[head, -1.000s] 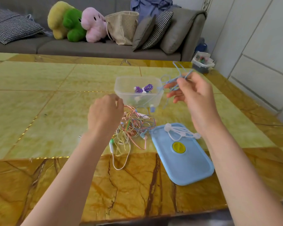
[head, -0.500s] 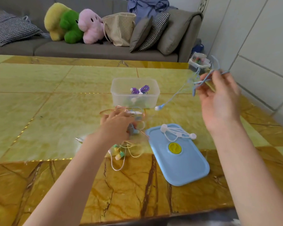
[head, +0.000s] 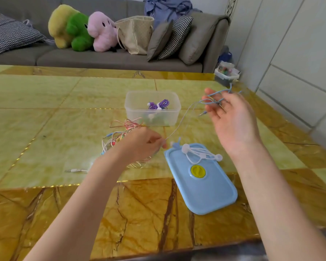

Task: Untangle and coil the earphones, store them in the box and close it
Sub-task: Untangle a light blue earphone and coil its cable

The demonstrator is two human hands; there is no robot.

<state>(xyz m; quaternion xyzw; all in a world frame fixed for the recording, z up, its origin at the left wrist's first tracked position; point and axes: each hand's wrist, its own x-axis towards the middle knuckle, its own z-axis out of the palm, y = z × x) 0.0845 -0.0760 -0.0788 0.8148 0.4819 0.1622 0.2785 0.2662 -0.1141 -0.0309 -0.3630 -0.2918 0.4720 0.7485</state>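
**Blue earphone cord drawn out of the tangle**

Over the last second the right hand (head: 231, 117) has swung out to the right and away from the box, carrying loops of the blue earphone cord (head: 183, 119) with it. The left hand (head: 141, 144) has shifted from pressing on the tangled pile of earphones (head: 120, 134) to pinching the cord's near end just left of the lid. The cord now runs as one free line between the two hands, rising from the left hand's pinch to the loops draped over the right hand's fingers (head: 211, 102).

The right grip is loose: fingers spread and half open, the blue loops hanging across them, the plug dangling beside the palm. The left grip is pressed together on the cord, thumb against fingertips.

By my reading, this one pair is now separated from the heap, so winding it into a coil comes next. The pile of pink, orange and white cords lies on the worktop under and left of the left hand, not yet sorted.

The clear box (head: 152, 108) stands open beyond the pile, with a coiled purple pair (head: 159, 104) already inside. The blue lid (head: 205, 187) lies flat near the right forearm, with white ties (head: 198, 153) resting on its far end.

No brand, label or legible writing is visible; the lid's yellow round valve (head: 198, 171) bears only a moulded shape.
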